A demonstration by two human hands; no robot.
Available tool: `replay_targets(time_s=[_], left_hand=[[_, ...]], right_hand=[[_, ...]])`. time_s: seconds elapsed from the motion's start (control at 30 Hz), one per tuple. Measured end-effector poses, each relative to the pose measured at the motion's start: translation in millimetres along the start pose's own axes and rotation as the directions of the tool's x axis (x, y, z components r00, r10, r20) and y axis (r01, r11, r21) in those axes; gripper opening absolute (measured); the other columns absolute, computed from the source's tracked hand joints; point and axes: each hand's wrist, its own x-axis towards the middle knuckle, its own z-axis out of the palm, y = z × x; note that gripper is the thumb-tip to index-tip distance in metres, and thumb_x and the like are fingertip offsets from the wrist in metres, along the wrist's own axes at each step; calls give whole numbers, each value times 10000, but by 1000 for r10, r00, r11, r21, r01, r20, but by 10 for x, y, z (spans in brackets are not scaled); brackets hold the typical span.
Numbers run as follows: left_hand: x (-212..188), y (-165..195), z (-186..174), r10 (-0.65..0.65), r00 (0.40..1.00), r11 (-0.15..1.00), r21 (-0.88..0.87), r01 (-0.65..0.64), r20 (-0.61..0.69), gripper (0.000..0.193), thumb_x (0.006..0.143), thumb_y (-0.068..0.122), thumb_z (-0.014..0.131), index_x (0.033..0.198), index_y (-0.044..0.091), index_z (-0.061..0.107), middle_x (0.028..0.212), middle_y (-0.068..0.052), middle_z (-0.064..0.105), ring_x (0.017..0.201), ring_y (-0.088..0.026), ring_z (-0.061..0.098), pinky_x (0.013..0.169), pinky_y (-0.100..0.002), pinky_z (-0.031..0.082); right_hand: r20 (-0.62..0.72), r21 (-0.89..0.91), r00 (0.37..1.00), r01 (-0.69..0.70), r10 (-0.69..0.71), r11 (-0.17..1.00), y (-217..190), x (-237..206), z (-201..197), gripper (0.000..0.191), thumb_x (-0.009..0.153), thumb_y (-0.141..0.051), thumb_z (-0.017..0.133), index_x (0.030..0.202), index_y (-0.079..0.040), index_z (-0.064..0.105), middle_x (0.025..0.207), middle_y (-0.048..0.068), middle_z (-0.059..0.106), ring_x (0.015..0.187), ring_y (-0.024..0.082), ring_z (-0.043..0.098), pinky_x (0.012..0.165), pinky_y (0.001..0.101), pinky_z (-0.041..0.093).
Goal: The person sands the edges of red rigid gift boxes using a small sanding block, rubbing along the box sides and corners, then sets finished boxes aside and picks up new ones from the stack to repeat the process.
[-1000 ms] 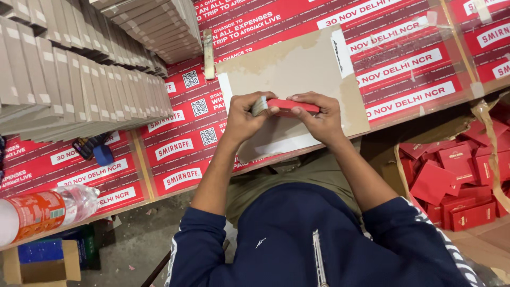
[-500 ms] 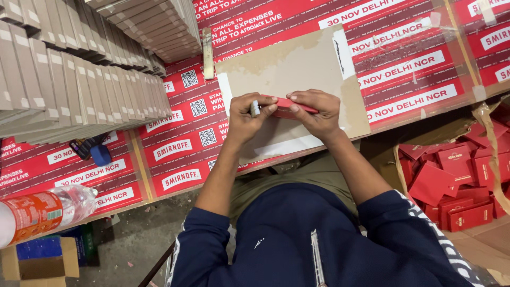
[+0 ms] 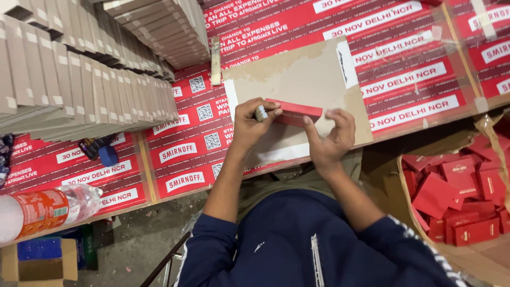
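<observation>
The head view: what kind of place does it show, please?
Probably a small packaging workshop, working by hand. Flat grey card pieces stand stacked in rows, a box of red cartons sits beside the person, and the left hand and right hand work on a red card strip.

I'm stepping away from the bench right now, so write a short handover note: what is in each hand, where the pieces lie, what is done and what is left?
Left hand: grips a small grey glue stick, its tip at the left end of the red strip.
Right hand: fingertips press the strip's right end flat on the brown cardboard sheet that covers the red printed tabletop.
Done: rows of grey flat boxes are stacked at the left.
Left: a bag of red pieces sits at the right, still loose. Whether glue is on the strip cannot be seen.
</observation>
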Motion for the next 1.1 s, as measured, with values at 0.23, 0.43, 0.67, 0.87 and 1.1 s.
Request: replay_targets(time_s=[0.23, 0.43, 0.67, 0.87, 1.1], left_hand=[[114, 373, 79, -249, 968, 917, 323, 233, 7, 444, 748, 136, 926, 1121, 8, 721, 744, -128, 690, 656, -145, 562, 632, -281, 496], [146, 924, -57, 92, 993, 880, 461, -115, 72, 396, 1042, -24, 541, 1429, 15, 464, 1191, -224, 682, 1079, -370, 696, 875, -429, 552], [8, 1092, -155, -242, 968, 452, 891, 48, 71, 571, 972, -2, 570, 1516, 76, 412, 1024, -248, 621, 875, -406, 680, 720, -508, 541], [-73, 1016, -133, -311, 940, 279, 959, -49, 139, 782, 850, -86, 537, 1586, 100, 351, 921, -216, 606, 814, -402, 666, 656, -498, 537], [-527, 1030, 32, -150, 902, 499, 819, -284, 404, 732, 873, -28, 584, 1568, 102, 392, 912, -173, 610, 844, -372, 664, 739, -489, 545]], right_hand=[[220, 30, 919, -340, 326, 940, 125, -23, -123, 176, 960, -47, 786, 1088, 64, 738, 990, 66, 766, 897, 89, 710, 838, 267, 592], [269, -111, 952, -119, 146, 987, -77, -26, -53, 146, 969, -35, 769, 1095, 35, 753, 869, 122, 746, 715, 149, 722, 643, 310, 542], [304, -131, 941, 198, -151, 971, -265, -151, 120, 114, 864, 76, 758, 934, 20, 687, 775, 153, 648, 685, 318, 664, 616, 391, 512], [324, -73, 923, 244, -208, 967, -268, -189, 162, 104, 856, 101, 732, 892, 38, 658, 769, 152, 628, 676, 331, 643, 612, 407, 507], [351, -93, 910, 267, -219, 959, -156, -309, 159, 127, 782, 92, 723, 810, 7, 633, 709, 144, 602, 623, 331, 618, 567, 423, 481]])
